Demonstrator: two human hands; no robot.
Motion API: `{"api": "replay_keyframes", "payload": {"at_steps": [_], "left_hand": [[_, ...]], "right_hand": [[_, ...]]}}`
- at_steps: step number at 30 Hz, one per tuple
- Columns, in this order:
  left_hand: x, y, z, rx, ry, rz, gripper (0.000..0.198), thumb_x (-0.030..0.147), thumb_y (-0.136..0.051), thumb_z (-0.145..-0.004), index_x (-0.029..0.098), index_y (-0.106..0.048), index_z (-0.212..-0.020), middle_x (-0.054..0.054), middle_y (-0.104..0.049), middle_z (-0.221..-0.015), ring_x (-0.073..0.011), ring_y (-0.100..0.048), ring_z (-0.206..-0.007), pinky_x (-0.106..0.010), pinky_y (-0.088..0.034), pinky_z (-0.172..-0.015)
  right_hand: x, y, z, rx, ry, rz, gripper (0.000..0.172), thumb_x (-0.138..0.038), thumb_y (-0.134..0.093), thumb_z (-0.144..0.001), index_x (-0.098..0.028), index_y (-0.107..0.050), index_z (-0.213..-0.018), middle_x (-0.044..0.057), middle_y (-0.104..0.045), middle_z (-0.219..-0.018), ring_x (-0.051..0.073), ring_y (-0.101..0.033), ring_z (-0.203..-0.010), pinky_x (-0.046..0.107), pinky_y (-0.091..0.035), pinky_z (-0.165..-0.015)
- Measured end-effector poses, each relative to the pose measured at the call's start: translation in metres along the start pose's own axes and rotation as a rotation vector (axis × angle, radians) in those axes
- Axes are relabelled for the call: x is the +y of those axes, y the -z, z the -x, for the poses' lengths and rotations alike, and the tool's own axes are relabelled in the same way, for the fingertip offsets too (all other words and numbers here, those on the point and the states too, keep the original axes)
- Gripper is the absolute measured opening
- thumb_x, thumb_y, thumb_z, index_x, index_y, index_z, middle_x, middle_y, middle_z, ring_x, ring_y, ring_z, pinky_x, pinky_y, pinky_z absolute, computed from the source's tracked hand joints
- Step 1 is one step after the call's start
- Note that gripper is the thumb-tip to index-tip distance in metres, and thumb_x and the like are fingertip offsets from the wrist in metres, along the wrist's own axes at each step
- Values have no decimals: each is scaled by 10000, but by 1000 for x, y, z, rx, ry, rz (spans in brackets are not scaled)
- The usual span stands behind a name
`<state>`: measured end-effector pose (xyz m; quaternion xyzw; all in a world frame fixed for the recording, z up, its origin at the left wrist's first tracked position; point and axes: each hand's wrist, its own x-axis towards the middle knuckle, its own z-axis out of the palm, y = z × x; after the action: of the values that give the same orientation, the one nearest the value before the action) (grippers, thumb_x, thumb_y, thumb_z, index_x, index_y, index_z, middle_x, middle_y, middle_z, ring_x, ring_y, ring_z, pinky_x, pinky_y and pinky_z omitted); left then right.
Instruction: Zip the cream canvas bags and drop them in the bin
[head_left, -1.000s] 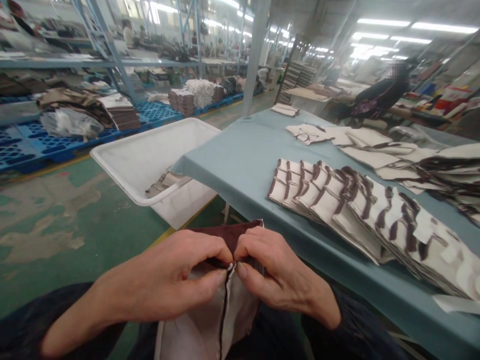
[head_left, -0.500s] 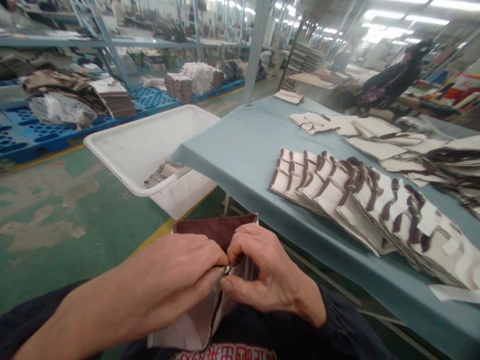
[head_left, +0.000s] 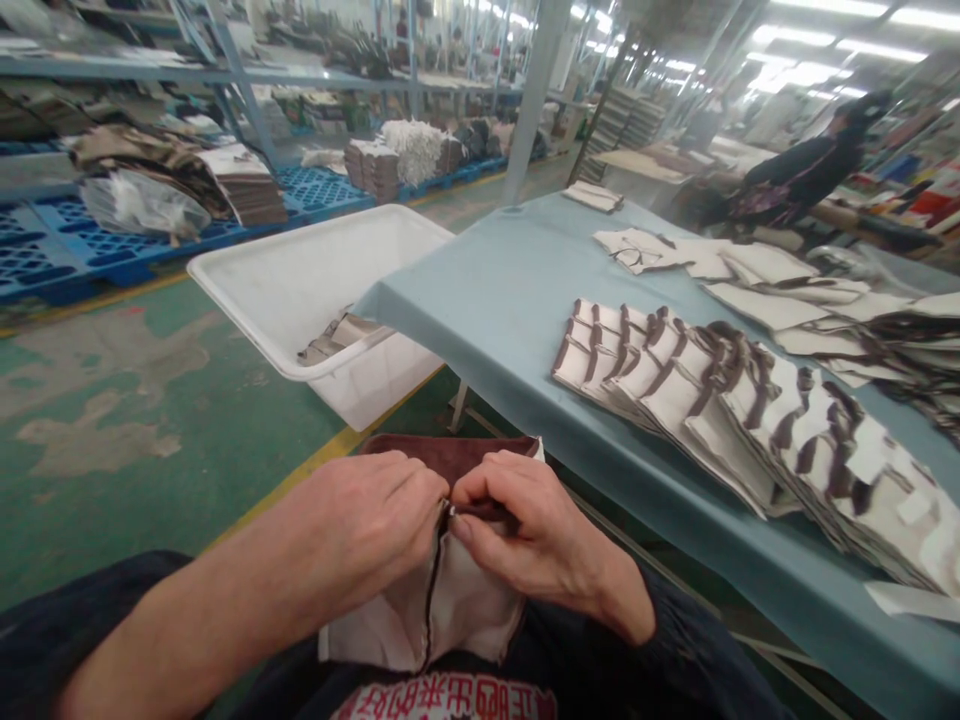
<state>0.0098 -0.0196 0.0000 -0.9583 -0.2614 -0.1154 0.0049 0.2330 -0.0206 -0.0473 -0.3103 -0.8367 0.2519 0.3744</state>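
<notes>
Both hands grip a sewn fabric piece (head_left: 397,625), pale on the outside with a dark brown inner face and a dark seam down its middle. My left hand (head_left: 375,520) is closed on the cloth at the top of that seam. Right beside it, my right hand (head_left: 521,525) pinches the other side of the same edge between thumb and fingers. The fingertips almost meet at the seam's upper end, where a small light spot shows that I cannot make out. The brown upper panel stands up behind my hands, and the pale lower part hangs over my lap.
A blue-covered table (head_left: 480,290) stands ahead to the right, bearing a fanned row of pale, brown-edged pieces (head_left: 675,390) and more loose pieces (head_left: 795,290). Left of it is a white tub (head_left: 270,290) with some cloth inside. Blue pallets (head_left: 315,190) line the back. A person (head_left: 810,160) bends at the far right.
My left hand has drawn back and turned, exposing more of the pale lower part and the seam. The right hand stays pinched on the edge. The whole view has shifted slightly.
</notes>
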Motion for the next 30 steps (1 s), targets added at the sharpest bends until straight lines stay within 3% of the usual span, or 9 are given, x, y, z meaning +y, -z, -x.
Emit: {"api": "replay_keyframes", "payload": {"at_steps": [5,14,19,26,30], "left_hand": [[-3,-5,5,-16,225,366,295,120,-430,-991,181,-661,-818,11,-661,-707,-170,-635,-631,-327,-400,-596],[-1,5,6,-125,345,595,272,218,-440,-983,209,-495,-717,52,-519,-631,-127,-466,-574,-315,-262,-583],[-6,3,5,-140,344,698,219,198,-443,-925,204,-529,-723,52,-531,-637,-114,-481,-577,-286,-287,-579],[-3,4,3,-93,243,706,230,162,-423,-874,194,-589,-719,36,-597,-650,-120,-523,-593,-254,-360,-595],[1,5,2,-116,292,817,215,182,-507,-927,193,-666,-783,36,-676,-700,-115,-598,-628,-215,-412,-617]], "right_hand": [[-8,-2,-2,38,-141,20,65,-244,-634,-895,-218,-622,-836,-19,-665,-717,147,-572,-623,293,-409,-630],[-21,-10,-4,113,-144,4,34,-222,-598,-825,-226,-592,-791,0,-641,-729,175,-578,-670,311,-435,-666],[-13,-13,-3,78,-173,-73,53,-216,-643,-807,-221,-602,-774,-16,-640,-727,159,-576,-674,296,-431,-669],[-17,4,-8,-161,-328,-239,160,-207,-772,-787,-216,-616,-750,-70,-643,-694,115,-557,-625,256,-429,-651],[-18,8,-3,-131,-314,-209,212,-199,-849,-773,-209,-640,-741,-71,-634,-698,111,-562,-641,249,-406,-640]]}}
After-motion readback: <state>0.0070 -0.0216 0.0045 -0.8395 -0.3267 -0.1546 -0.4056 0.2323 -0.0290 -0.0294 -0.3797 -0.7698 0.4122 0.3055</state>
